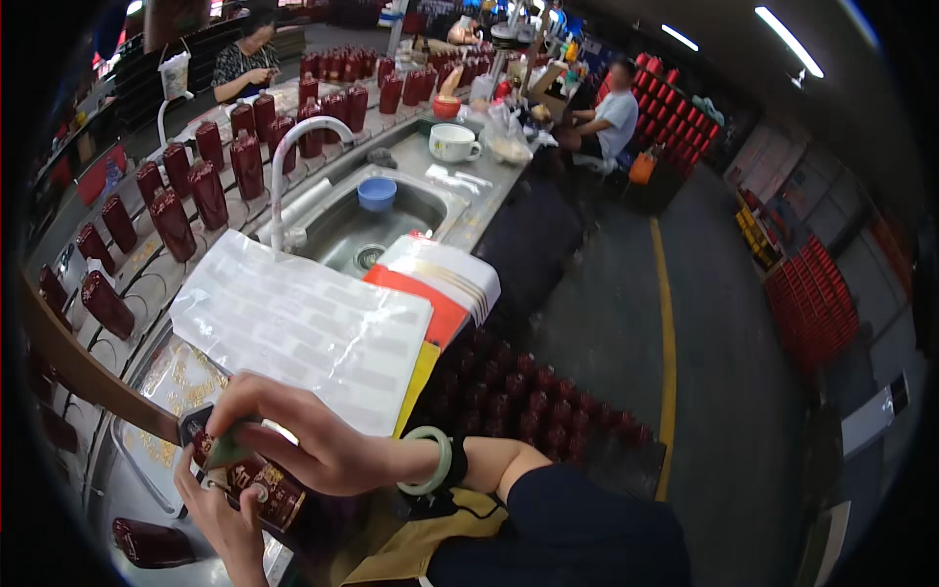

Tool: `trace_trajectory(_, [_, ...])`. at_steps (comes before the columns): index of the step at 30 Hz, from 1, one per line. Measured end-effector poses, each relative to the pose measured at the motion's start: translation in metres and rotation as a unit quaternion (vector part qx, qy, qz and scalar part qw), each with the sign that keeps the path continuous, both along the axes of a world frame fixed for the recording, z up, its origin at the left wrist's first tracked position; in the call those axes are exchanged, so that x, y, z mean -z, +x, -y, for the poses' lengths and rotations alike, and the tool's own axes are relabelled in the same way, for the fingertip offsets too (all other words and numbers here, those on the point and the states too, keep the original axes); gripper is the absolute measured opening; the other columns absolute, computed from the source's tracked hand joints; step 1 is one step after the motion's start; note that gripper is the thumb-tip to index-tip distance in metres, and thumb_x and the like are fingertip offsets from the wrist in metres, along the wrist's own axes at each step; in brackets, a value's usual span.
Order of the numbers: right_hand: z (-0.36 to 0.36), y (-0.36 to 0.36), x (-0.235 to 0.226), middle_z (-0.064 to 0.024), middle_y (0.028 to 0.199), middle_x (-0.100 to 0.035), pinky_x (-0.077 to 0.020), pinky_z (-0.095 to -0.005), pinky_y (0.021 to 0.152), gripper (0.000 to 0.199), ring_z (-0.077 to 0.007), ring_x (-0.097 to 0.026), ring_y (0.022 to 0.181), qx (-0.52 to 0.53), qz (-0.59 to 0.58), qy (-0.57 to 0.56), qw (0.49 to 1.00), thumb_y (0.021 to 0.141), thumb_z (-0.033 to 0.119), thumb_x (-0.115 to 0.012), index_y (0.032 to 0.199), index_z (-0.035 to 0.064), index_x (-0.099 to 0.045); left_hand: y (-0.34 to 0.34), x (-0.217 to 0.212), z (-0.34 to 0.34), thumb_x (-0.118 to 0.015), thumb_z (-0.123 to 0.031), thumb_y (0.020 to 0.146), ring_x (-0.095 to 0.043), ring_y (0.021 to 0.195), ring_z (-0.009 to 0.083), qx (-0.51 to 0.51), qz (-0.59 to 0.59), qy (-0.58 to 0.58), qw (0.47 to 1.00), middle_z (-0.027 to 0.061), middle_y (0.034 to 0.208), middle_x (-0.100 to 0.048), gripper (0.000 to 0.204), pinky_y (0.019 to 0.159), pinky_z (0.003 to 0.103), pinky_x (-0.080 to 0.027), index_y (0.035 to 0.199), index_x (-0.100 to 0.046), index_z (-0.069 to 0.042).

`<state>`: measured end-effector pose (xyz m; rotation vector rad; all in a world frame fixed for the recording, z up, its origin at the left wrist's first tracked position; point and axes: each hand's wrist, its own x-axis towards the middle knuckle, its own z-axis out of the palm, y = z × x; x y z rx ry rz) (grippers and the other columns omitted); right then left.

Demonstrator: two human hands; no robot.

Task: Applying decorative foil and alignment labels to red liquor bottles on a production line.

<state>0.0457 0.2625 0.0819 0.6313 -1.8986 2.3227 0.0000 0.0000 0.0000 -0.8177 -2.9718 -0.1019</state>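
Observation:
My left hand (223,523) grips a dark red bottle with gold decoration (264,492) from below, near the bottom left of the view. My right hand (303,430), with a pale green bangle on its wrist, rests over the top of the same bottle and pinches a small green piece (227,452) against it. The bottle lies tilted over a metal tray (137,460) that holds gold-coloured bits. Just beyond my hands lies a sheet of white labels in clear film (303,323) on a stack of red, white and yellow boxes (440,284).
Many dark red bottles (205,191) stand in rows on the steel counter to the left. A sink (362,230) with a white tap and a blue bowl (377,193) sits ahead. Crates of bottle tops (528,391) are at my right. Two people sit at the far end.

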Motion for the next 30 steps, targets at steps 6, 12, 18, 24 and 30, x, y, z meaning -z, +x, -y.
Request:
trace_trajectory(6, [-0.001,0.016,-0.023,-0.012,0.126,-0.055,-0.0444,-0.0377,0.101,0.031,-0.0259,-0.056,0.113,0.16,-0.259,0.041,0.952,0.106,0.027,-0.066,0.125,0.0027,-0.062,0.04,-0.061,-0.055,-0.086,-0.04,0.087,-0.043,0.145,0.0472,0.171,-0.029,0.533,0.828,0.0275,0.172,-0.011,0.125,0.113,0.059,-0.051,0.17,0.006,-0.027])
trace_trajectory(12, [-0.008,0.013,-0.021,-0.0158,0.13,-0.053,-0.044,-0.0453,0.104,0.035,-0.0298,-0.052,0.129,0.073,-0.141,-0.032,0.987,0.108,0.036,-0.062,0.121,0.0045,-0.063,0.049,-0.051,-0.038,-0.062,-0.048,0.104,-0.056,0.137,0.0375,0.099,-0.014,0.494,0.864,0.0235,0.152,-0.051,0.068,0.121,0.055,-0.037,0.146,-0.052,0.004])
trace_trajectory(18, [-0.005,0.003,-0.018,-0.028,0.171,-0.021,-0.0206,-0.0516,0.126,0.034,-0.0431,-0.018,0.161,0.093,-0.233,0.004,0.968,0.113,0.035,-0.048,0.131,0.007,-0.056,0.042,-0.055,-0.056,-0.06,-0.047,0.105,-0.054,0.139,0.0369,0.069,-0.109,0.506,0.853,0.0257,0.148,-0.056,0.075,0.12,0.052,-0.037,0.151,-0.044,0.01])
trace_trajectory(24, [0.015,0.001,-0.008,-0.0224,0.146,-0.054,-0.0368,-0.0434,0.118,0.058,-0.0311,-0.046,0.145,0.038,-0.159,-0.063,0.984,0.112,0.049,-0.046,0.137,-0.0026,-0.055,0.072,-0.041,-0.027,-0.062,-0.05,0.103,-0.047,0.147,0.0392,-0.016,-0.146,0.421,0.895,0.0265,0.159,-0.048,0.083,0.121,0.051,-0.034,0.157,-0.038,0.009])
trace_trajectory(30, [-0.02,-0.01,0.03,-0.0061,0.095,-0.063,-0.0463,-0.0252,0.073,0.045,-0.0113,-0.057,0.085,0.161,-0.125,0.119,0.972,0.109,0.04,-0.06,0.128,-0.0004,-0.062,0.07,0.028,-0.024,-0.098,-0.041,0.071,-0.039,0.152,0.0377,-0.043,0.011,0.501,0.864,0.0257,0.166,-0.037,0.124,0.125,0.046,-0.032,0.162,-0.028,0.008])
